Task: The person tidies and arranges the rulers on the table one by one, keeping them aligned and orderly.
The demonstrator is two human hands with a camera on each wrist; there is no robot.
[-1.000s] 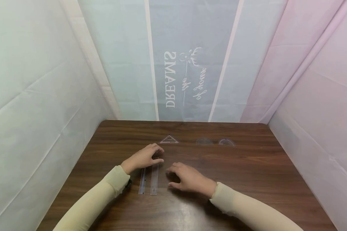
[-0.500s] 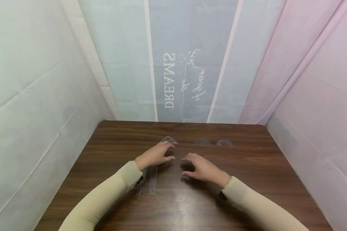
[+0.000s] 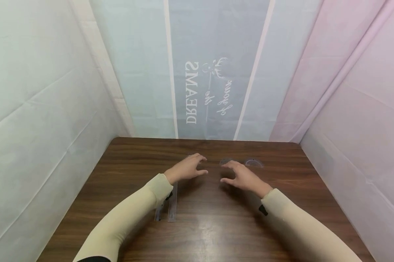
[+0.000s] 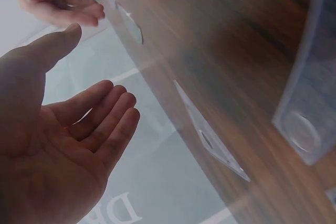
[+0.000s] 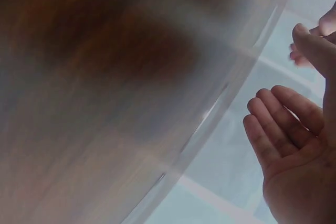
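My left hand (image 3: pixel 186 168) hovers over the far part of the table with relaxed fingers and holds nothing. A clear set square (image 4: pixel 216 151) lies beneath it, mostly hidden by the hand in the head view. My right hand (image 3: pixel 245 177), also holding nothing, hangs in the air with its thumb apart from the fingers. Its fingertips overlap a clear protractor (image 3: pixel 224 161) in the head view. To the right of that lies a second clear protractor (image 3: pixel 254 163). Two clear rulers lie side by side: one ruler (image 3: pixel 172 213) beside my left forearm, the other ruler (image 3: pixel 159 215) partly under the sleeve.
The dark wood-grain table (image 3: pixel 210 218) reaches back to a printed cloth (image 3: pixel 203 43) hanging behind it. Pale cloth walls stand along the left and right sides.
Both hands have moved forward and to the right across the table. The left has passed from the rulers to over the set square; the right has come up to the protractors.
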